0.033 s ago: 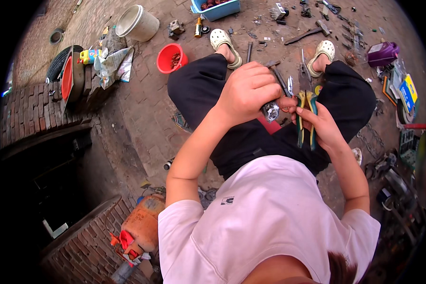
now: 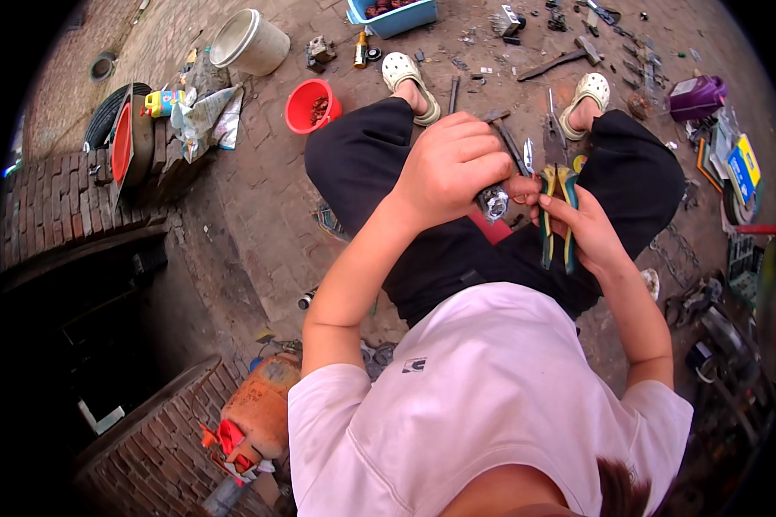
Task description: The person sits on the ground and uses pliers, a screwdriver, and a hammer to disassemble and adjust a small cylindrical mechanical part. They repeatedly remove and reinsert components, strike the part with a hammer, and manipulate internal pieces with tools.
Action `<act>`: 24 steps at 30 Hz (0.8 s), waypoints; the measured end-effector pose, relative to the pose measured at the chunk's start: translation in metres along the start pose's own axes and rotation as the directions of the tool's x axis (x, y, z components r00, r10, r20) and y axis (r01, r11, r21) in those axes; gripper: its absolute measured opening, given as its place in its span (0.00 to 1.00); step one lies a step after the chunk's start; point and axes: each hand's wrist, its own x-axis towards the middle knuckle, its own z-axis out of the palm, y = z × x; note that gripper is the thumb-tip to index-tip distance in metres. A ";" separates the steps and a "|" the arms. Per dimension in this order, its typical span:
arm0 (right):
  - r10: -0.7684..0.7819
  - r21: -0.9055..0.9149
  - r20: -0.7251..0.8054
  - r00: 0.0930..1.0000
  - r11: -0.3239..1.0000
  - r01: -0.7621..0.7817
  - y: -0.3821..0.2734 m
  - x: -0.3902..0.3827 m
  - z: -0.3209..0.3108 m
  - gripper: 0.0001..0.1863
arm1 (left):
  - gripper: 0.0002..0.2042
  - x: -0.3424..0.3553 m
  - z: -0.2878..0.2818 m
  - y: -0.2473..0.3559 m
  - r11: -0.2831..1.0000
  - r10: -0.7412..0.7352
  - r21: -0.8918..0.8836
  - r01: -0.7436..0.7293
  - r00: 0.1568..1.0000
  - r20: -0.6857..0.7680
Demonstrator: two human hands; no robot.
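My left hand is closed in a fist round a dark, rod-like piece with a crumpled silvery end; most of it is hidden by the fingers. Close beside it, my right hand grips pliers with green and yellow handles, jaws pointing away from me. A reddish-brown stub shows between the two hands; whether it is a thumb or part of the work cannot be made out. Both hands are above my lap, over black trousers. Something flat and red lies below the left hand.
Beyond my hands lie a hammer and scattered metal parts. A red bowl, a white bucket and a blue basin stand at the far left and middle. A purple container is on the right, an orange gas cylinder near left.
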 end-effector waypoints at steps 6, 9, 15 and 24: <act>-0.007 0.012 -0.002 1.000 1.000 0.007 0.002 0.001 0.001 0.12 | 0.18 -0.003 0.007 -0.007 0.999 0.044 0.009 -0.044 0.998 -0.045; -0.010 0.025 0.002 1.000 1.000 0.010 0.003 0.001 0.001 0.12 | 0.18 -0.004 0.010 -0.007 0.999 0.008 -0.035 -0.011 0.998 -0.059; 0.000 0.029 0.003 1.000 1.000 -0.001 0.004 0.002 0.000 0.13 | 0.17 -0.008 0.012 -0.009 0.983 -0.112 -0.153 0.102 0.992 -0.060; -0.013 0.057 -0.017 1.000 0.998 0.014 0.004 0.002 -0.002 0.12 | 0.09 -0.014 0.008 -0.006 0.233 -0.704 -0.684 0.691 0.605 0.371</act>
